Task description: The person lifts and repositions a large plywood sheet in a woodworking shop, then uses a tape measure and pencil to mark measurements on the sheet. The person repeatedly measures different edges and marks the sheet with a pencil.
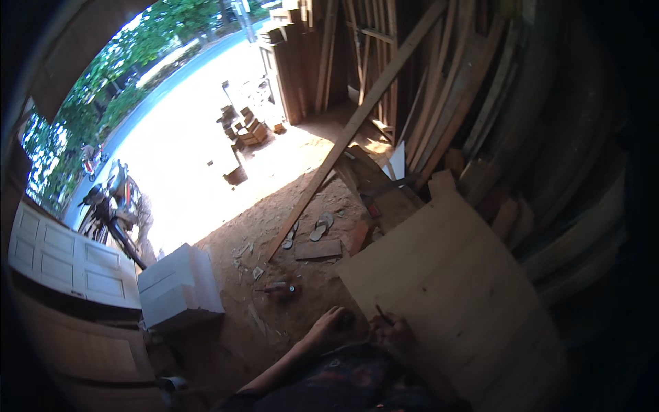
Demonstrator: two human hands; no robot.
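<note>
A broad pale plywood sheet [446, 281] lies before me and to my right, with a few small dark spots on its face. At its near left edge my right hand [392, 334] is closed round a thin, dark, pencil-like stick [383, 315], whose tip points up over the wood. Just left of that edge is my left hand [331, 325], its fingers curled beside a small dark shape. Shadow hides whatever the left hand holds.
A red and black power tool [281, 290] and sandals [321, 226] lie on the dirt floor. A white box-like block [180, 287] stands left, near panelled doors [72, 257]. A long plank [357, 123] leans across; timber [446, 89] lines the right. A motorcycle [113, 209] stands outside.
</note>
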